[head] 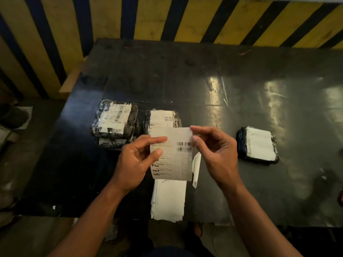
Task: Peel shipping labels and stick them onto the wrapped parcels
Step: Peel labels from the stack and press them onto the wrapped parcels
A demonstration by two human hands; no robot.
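Observation:
I hold a white shipping label [174, 160] with two barcodes above the dark table [222, 89]. My left hand [133, 164] pinches its left edge between thumb and fingers. My right hand [215, 151] pinches its top right corner, and a strip of backing paper [196, 169] hangs down behind the right edge. Below the label a stack of more labels [168, 199] lies at the table's front edge. A wrapped black parcel with a label [115, 118] sits on another at the left, a second labelled parcel [163, 118] lies behind my hands, and a third parcel [258, 144] lies at the right.
A yellow and black striped wall [185, 17] stands behind the table. A wooden piece [71, 80] leans at the table's back left corner. Papers and dark objects lie on the floor [13, 117] to the left. My foot [197, 229] shows under the table's front edge.

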